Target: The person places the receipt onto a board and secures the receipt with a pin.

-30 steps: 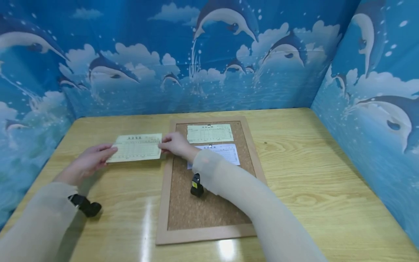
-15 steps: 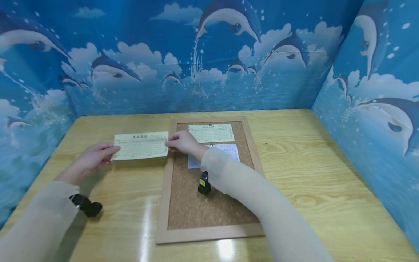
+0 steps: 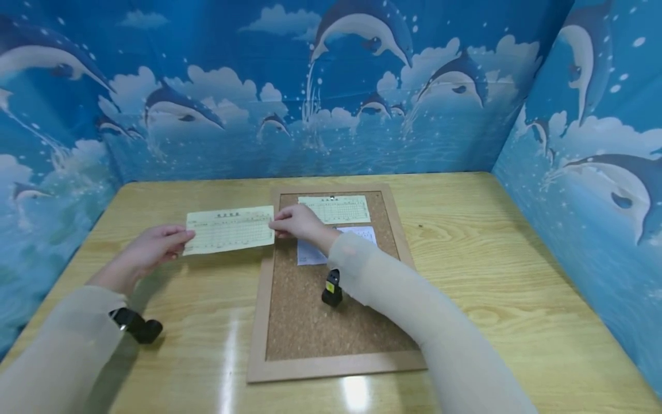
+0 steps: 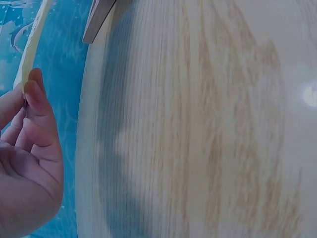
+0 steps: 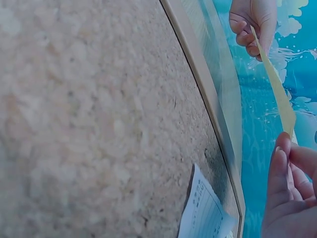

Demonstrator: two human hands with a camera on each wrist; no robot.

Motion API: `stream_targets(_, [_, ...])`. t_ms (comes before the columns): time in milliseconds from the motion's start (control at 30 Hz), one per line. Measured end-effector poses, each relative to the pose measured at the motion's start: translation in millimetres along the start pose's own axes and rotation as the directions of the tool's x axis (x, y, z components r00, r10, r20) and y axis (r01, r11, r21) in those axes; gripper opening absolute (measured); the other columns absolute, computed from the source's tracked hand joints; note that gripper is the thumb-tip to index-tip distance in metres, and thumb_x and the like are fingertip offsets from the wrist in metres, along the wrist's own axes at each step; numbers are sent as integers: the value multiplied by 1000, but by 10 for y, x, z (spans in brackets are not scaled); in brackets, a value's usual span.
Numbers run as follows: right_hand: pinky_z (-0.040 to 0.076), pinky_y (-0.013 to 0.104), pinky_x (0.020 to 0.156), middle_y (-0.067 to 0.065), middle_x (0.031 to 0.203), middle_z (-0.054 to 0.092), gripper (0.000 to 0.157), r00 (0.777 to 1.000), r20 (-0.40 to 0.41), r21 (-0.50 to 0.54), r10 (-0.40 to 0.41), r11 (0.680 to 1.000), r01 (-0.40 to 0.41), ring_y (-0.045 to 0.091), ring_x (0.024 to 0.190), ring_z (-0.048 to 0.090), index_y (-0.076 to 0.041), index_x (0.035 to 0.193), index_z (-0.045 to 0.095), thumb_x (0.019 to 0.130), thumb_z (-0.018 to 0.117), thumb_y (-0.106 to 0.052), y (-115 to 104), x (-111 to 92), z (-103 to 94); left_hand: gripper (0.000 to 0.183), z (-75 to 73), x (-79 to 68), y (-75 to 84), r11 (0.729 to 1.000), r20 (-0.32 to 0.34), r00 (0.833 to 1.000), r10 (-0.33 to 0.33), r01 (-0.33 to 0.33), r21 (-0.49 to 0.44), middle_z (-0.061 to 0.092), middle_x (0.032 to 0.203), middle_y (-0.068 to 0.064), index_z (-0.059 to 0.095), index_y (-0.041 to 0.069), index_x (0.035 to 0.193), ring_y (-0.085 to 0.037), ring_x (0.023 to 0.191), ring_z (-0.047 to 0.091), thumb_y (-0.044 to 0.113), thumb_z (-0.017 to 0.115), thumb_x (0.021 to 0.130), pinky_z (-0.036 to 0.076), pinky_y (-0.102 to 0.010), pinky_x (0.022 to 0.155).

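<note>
A pale yellow printed form (image 3: 230, 230) is stretched between both hands, lifted above the table at the left side of the cork board (image 3: 315, 322). Its left edge is pinched by my left hand (image 3: 155, 250), thumb on top. My right hand (image 3: 300, 223) pinches the right edge, over the board's upper left part. The right wrist view shows the sheet (image 5: 280, 96) nearly edge-on between the two hands. On the board, another yellow form (image 3: 341, 210) is fixed with a pin (image 3: 332, 198). Below it lies a white form (image 3: 310, 253), partly hidden by my right forearm.
The wood-framed cork board lies on a wood-grain table (image 3: 491, 259). A blue dolphin-print curtain (image 3: 233, 138) stands behind the table and along its sides. Black wrist cameras hang under both sleeves. A small dark speck (image 3: 420, 226) marks the table right of the board.
Both hands have carried the yellow form to the right, the right hand further over the board. The form now appears more fully spread between them, and the right forearm covers more of the white form.
</note>
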State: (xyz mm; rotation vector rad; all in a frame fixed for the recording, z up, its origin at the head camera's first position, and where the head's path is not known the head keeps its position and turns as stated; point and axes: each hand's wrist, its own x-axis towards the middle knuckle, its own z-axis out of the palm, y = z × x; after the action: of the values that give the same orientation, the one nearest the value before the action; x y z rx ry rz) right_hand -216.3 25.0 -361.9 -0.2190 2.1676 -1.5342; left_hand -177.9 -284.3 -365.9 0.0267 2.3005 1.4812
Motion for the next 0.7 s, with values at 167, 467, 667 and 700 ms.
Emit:
stream_targets(167, [53, 30, 74, 7, 84, 68, 19, 1000, -1, -1, 10, 1000, -10, 15, 76, 65, -2, 101, 68, 89, 65, -17, 15, -3, -24, 34, 9, -7, 12, 999, 4, 1000, -5, 5, 40, 46, 68, 4, 51, 12, 78, -11, 58, 41, 42, 52, 94, 40, -31, 56])
stream_targets(467, [52, 29, 75, 7, 84, 67, 19, 1000, 12, 1, 23, 1000, -23, 13, 74, 64, -1, 101, 67, 90, 64, -16, 45, -66, -77, 30, 49, -19, 45, 999, 11, 1000, -3, 3, 39, 53, 76, 3, 56, 13, 83, -12, 69, 50, 40, 53, 95, 46, -32, 64])
stream_targets(667, [53, 30, 75, 7, 84, 66, 19, 999, 22, 11, 27, 1000, -27, 13, 74, 63, -1, 101, 67, 90, 64, -16, 78, -127, -147, 28, 87, -25, 90, 999, 27, 1000, 1, -2, 48, 58, 83, 4, 60, 11, 102, -8, 77, 56, 37, 52, 96, 49, -30, 70])
stream_targets(700, [53, 30, 75, 8, 84, 66, 19, 999, 19, 10, 25, 1000, -25, 13, 74, 63, -1, 101, 67, 90, 64, -16, 81, -135, -161, 29, 97, -23, 96, 999, 29, 1000, 5, -6, 46, 58, 83, 4, 60, 9, 103, -8, 78, 56, 36, 52, 96, 49, -30, 70])
